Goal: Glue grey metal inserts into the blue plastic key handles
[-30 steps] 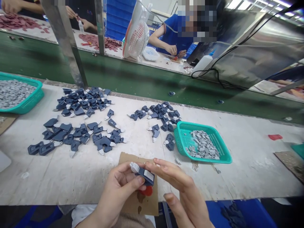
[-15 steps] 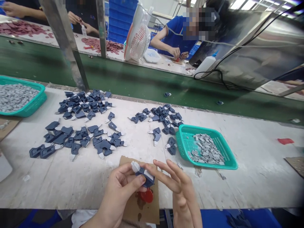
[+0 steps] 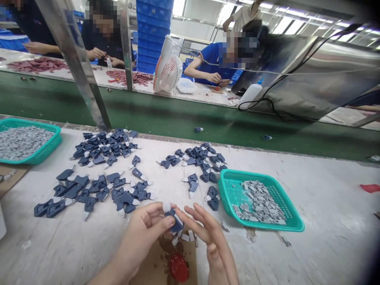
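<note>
Between the thumb and fingers of my left hand [image 3: 145, 227] is a dark blue plastic piece [image 3: 177, 226] with a pale grey tip pointing up. My right hand [image 3: 210, 233] has its fingers stretched out, its index fingertip at the piece's right edge, seemingly touching it. Below both hands lies a brown cardboard sheet [image 3: 151, 267] with dark wet stains. On it are a red round blob or lid [image 3: 179, 268] and several small pale grey pieces [image 3: 187, 236] just under the held piece.
Piles of blue pieces lie left [image 3: 103, 146] and centre [image 3: 202, 156]. Green baskets of small grey parts stand right [image 3: 293, 225] and far left [image 3: 56, 138]. A metal post [image 3: 89, 91] rises at the green strip [image 3: 166, 118]. Co-workers sit beyond, near a white bottle [image 3: 251, 94].
The view has tilted up, so the table things sit lower in the picture and more of the red item shows. The left hand keeps hold of the blue piece; the right fingers stay beside it.
</note>
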`<state>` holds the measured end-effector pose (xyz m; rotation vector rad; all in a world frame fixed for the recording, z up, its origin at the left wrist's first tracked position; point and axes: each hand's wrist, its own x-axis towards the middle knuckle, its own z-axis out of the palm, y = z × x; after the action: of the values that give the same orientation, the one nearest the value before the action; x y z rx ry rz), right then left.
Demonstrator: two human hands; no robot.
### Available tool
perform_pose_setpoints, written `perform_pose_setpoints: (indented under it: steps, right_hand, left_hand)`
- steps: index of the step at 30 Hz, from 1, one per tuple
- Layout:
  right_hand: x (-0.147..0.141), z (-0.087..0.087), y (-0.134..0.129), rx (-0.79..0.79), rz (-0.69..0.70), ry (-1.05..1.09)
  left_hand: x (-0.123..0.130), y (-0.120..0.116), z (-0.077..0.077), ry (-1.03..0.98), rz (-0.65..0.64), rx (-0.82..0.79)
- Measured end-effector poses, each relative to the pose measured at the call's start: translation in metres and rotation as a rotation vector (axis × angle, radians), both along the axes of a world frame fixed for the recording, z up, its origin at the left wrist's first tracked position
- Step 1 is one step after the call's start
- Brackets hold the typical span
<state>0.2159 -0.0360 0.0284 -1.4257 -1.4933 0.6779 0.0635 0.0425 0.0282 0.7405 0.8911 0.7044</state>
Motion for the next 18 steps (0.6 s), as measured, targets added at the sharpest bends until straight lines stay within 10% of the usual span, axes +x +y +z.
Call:
perform_pose_setpoints:
  steps: [12, 18]
  right_hand:
    - [0.208, -0.004, 0.034, -0.289, -0.525, -0.658]
    - [0.228, -0.014, 0.056, -0.400, -0.502, -0.781]
  left_hand:
    - [0.039, 0.220, 0.008, 0.589, 0.246, 0.469]
    - [0.050, 0.289, -0.018, 1.002, 0.190, 0.634]
